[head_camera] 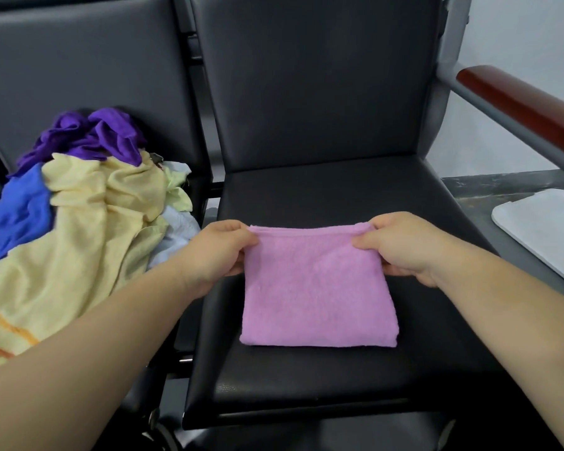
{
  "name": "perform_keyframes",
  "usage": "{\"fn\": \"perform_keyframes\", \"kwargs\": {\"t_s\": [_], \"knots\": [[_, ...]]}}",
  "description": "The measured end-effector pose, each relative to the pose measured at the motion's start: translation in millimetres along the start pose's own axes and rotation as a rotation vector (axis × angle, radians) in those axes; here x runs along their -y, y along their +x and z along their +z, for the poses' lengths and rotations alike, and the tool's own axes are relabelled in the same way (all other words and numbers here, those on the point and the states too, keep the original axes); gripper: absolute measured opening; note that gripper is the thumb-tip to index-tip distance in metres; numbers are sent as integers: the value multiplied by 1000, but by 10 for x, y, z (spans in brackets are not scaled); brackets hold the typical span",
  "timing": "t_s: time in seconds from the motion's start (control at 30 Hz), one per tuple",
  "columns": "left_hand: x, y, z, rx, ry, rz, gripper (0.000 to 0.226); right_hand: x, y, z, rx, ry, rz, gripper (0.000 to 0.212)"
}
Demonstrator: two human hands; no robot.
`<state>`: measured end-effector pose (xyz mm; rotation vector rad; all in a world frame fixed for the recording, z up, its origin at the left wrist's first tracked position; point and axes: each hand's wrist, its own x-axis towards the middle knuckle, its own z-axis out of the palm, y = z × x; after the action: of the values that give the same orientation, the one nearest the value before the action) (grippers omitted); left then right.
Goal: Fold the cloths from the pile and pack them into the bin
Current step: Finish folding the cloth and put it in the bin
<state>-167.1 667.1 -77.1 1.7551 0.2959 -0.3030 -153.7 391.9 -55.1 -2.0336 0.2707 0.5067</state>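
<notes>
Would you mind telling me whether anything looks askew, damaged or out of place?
Nothing stands out. The pink cloth lies folded on the seat, left hand and right hand pinching its far corners; the pile is merely jumbled.

The towel [318,288] is plain lilac-pink, and the chair seat [306,379] under it is black. The pile [79,196] holds a purple cloth [101,135], a blue cloth [20,206] and a pale yellow cloth [88,242] with orange stripes at one end. The armrest [518,102] is reddish brown and the lid [544,222] is white.
</notes>
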Motion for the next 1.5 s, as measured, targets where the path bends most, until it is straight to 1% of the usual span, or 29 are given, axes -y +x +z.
{"fn": "perform_keyframes", "kwargs": {"t_s": [0.07, 0.1, 0.17, 0.23, 0.33, 0.4, 0.43, 0.53, 0.6, 0.67, 0.7, 0.77, 0.8, 0.83, 0.9, 1.0, 1.03, 1.1, 1.17, 1.27, 1.3, 1.4, 1.5], "knots": [[48, 149, 53, -73, 24, 22, 24, -19, 131, 10, -35, -30, 7, 23], [80, 216, 82, -118, 73, 40, 23, -29, 190, 21, -47, -54, 6, 26], [137, 330, 148, -226, 257, 94, 21, -64, 318, 48, -78, -143, -8, 26], [185, 387, 213, -311, 495, 154, 24, -108, 416, 81, -113, -324, -39, 22], [250, 402, 268, -384, 740, 185, 28, -130, 485, 116, -129, -583, -60, 22], [236, 387, 262, -398, 813, 165, 31, -100, 480, 101, -122, -665, -34, 27], [212, 374, 257, -376, 831, 137, 34, -81, 462, 83, -103, -686, -9, 31], [129, 286, 263, -231, 797, 30, 43, -39, 336, 58, 21, -656, 83, 35], [124, 215, 258, -150, 744, -32, 36, -33, 245, 111, 86, -655, 96, 32], [142, 141, 247, -118, 691, -63, 26, -68, 235, 214, 81, -658, 69, 25], [137, 105, 246, -115, 633, -60, 21, -80, 233, 267, 65, -630, 60, 20], [125, 55, 248, -96, 391, -62, 14, -101, 239, 333, 40, -478, 39, 21], [80, 7, 267, -93, 264, -53, 14, -96, 220, 322, 32, -372, 21, 25], [16, -50, 294, -98, 187, -27, 18, -76, 183, 278, 16, -282, -7, 26], [-165, -145, 359, -98, 162, 88, 25, 8, 11, 73, -58, -218, -113, 22], [-619, -233, 582, -36, 115, 252, 17, 173, -321, -462, -247, -223, -316, 17], [-793, -264, 724, 2, 108, 296, 19, 191, -467, -681, -312, -194, -357, 16], [-1102, -359, 1088, 92, 125, 366, 29, 89, -737, -1075, -451, -132, -399, 12], [-1307, -442, 1551, 200, 168, 430, 31, -205, -1002, -1408, -596, -28, -410, 6], [-1383, -551, 2339, 349, 268, 479, 18, -837, -1386, -1740, -808, 169, -343, 6], [-1351, -588, 2630, 407, 319, 485, 17, -1123, -1493, -1818, -869, 212, -295, 6], [-1178, -687, 3454, 594, 508, 512, 23, -1958, -1736, -1921, -996, 361, -125, 6], [-925, -699, 4163, 726, 717, 543, 12, -2697, -1863, -1873, -1095, 462, 33, 8]]}}
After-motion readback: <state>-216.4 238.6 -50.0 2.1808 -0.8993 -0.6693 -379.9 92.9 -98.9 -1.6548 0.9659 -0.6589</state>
